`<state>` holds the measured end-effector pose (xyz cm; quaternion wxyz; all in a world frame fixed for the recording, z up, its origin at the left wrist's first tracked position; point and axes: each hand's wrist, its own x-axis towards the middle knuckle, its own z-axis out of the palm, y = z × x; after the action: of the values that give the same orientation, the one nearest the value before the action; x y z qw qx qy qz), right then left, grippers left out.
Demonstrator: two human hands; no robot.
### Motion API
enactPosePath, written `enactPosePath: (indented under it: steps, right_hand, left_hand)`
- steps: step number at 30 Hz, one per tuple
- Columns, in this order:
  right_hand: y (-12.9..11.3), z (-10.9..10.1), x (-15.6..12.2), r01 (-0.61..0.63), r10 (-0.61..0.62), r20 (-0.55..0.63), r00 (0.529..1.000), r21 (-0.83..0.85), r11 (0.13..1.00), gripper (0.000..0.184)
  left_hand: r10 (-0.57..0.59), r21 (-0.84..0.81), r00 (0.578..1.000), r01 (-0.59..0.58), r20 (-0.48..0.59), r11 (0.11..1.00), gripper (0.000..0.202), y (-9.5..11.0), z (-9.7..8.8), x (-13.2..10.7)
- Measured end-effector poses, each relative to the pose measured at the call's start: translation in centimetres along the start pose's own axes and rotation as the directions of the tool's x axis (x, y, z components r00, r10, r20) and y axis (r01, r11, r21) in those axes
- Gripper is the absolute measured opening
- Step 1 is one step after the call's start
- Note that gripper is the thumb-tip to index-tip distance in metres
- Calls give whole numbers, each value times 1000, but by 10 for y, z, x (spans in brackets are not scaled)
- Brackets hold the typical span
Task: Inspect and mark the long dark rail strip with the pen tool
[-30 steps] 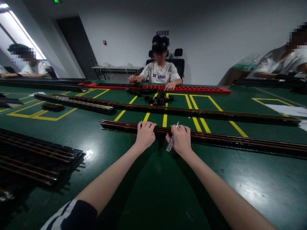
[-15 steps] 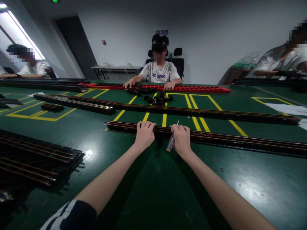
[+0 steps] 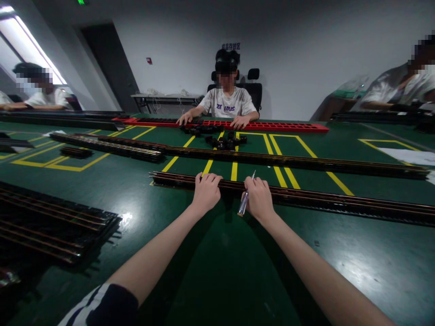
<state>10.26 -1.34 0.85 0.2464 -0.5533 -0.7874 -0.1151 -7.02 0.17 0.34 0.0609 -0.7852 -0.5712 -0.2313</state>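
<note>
A long black rail (image 3: 326,203) with copper-coloured strips along it lies across the green table in front of me. My left hand (image 3: 208,194) is wrapped over the rail near its left end, fingers on the far side. Farther right, my right hand (image 3: 260,197) also grips the rail. Tucked in that same hand is a screwdriver (image 3: 243,204) with a clear handle; its thin metal tip points up and away, and the handle end hangs toward me. The parts of the rail under my fingers are hidden.
A second long rail (image 3: 299,162) lies beyond, with black parts (image 3: 226,141) behind it. Stacked rails (image 3: 57,222) are at left. Across the table a person (image 3: 227,102) rests both hands at a red slotted tray (image 3: 288,127). Other people sit left and right.
The whole view has shifted slightly. Both hands stay on the rail, and the screwdriver is still in my right hand, its handle turned a little.
</note>
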Motion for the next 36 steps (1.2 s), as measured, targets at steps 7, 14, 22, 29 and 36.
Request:
enactPosePath:
  steps: [7,14,22,29,36]
  right_hand:
    - [-1,0,0,14,-14,3,1000,-9,1000,17]
    - [0,1,-1,8,-8,-10,1000,11,1000,19]
    - [0,3,-1,17,-17,-36,999,-1,1000,19]
    - [-1,3,-1,-17,16,-47,999,-16,1000,19]
    - [1,3,-5,10,-10,-66,998,7,1000,10]
  left_hand:
    - [20,-22,1000,-20,-5,1000,38,-2,1,1]
    - [26,-21,1000,-26,-5,999,38,-2,0,1]
    - [22,-38,1000,-22,5,999,38,0,-2,1]
    - [32,-45,999,-32,-5,998,39,-2,0,1]
    - [33,-38,999,-33,0,999,39,-1,-1,0]
